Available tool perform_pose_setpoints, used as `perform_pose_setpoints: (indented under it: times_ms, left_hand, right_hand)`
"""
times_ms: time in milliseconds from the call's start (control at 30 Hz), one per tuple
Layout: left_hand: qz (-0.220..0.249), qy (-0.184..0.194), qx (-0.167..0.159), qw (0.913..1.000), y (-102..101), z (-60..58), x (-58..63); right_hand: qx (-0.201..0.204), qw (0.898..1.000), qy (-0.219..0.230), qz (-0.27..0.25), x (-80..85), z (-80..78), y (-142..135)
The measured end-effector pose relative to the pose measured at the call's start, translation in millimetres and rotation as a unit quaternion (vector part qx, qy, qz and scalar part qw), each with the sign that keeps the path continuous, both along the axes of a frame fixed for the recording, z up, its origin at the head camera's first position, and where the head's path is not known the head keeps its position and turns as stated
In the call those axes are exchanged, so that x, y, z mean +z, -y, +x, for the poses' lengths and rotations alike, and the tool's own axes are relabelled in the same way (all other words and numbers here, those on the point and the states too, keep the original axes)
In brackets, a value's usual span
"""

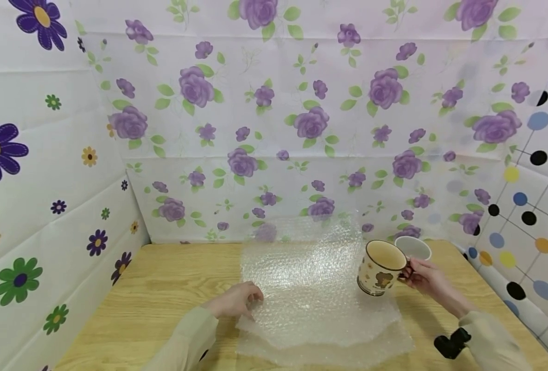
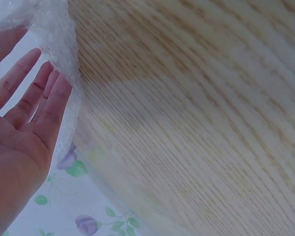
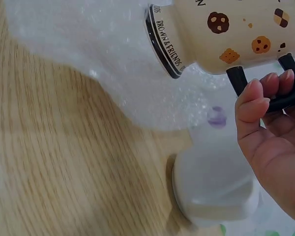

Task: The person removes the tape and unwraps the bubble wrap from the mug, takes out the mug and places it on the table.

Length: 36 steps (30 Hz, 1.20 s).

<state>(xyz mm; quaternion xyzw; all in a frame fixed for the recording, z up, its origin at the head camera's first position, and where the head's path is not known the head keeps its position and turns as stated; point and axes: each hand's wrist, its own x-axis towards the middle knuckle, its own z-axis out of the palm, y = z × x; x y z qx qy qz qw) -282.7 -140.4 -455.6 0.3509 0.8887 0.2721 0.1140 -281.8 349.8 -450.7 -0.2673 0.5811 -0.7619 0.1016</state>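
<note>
A cream mug [image 1: 382,269] with a dark rim and cookie and bear prints is held up by its black handle in my right hand [image 1: 423,277]. In the right wrist view the fingers curl round that handle [image 3: 285,102], and the mug's base faces left. A sheet of clear bubble wrap [image 1: 302,299] lies on the table beneath and left of the mug. My left hand [image 1: 237,300] is at the wrap's left edge. The left wrist view shows its fingers [image 2: 51,105] fairly straight, their tips touching the bubble wrap [image 2: 64,44].
Behind the mug, a white bowl-like container [image 1: 413,248] stands at the table's back right; the right wrist view shows its side [image 3: 216,184]. The wooden table [image 1: 186,268] meets a flower-printed cloth [image 1: 283,123] at the back. Patterned cloths also flank both sides.
</note>
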Motion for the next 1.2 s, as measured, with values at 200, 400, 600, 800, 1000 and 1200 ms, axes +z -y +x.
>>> perform_pose_setpoints:
  times_ms: [200, 400, 600, 800, 1000, 1200]
  left_hand:
    - [0.0, -0.003, -0.001, 1.0, 0, -2.2, -3.0]
    - [-0.004, 0.001, -0.002, 1.0, -1, -2.8, -2.6]
    - [-0.006, 0.006, -0.002, 1.0, -1, -2.0, -1.3]
    - [0.001, -0.004, -0.007, 1.0, -1, -1.2, 1.1]
    - [-0.007, -0.005, -0.005, 1.0, -1, -0.5, 1.6]
    - [-0.013, -0.005, -0.005, 0.9999, -2, -0.3, 1.0]
  right_hand:
    - [-0.046, 0.998, 0.0, 0.039, 5.9, 16.2, -13]
    - [-0.023, 0.999, -0.009, 0.032, 0.6, 18.2, -29]
    - [-0.001, 1.0, -0.006, 0.023, -6.2, 21.3, -46]
    - [-0.004, 1.0, 0.011, 0.027, -13.6, 25.1, -59]
    - [-0.012, 0.999, 0.018, 0.025, -23.9, 28.4, -70]
    - [0.002, 0.999, 0.024, 0.023, -32.6, 31.2, -81]
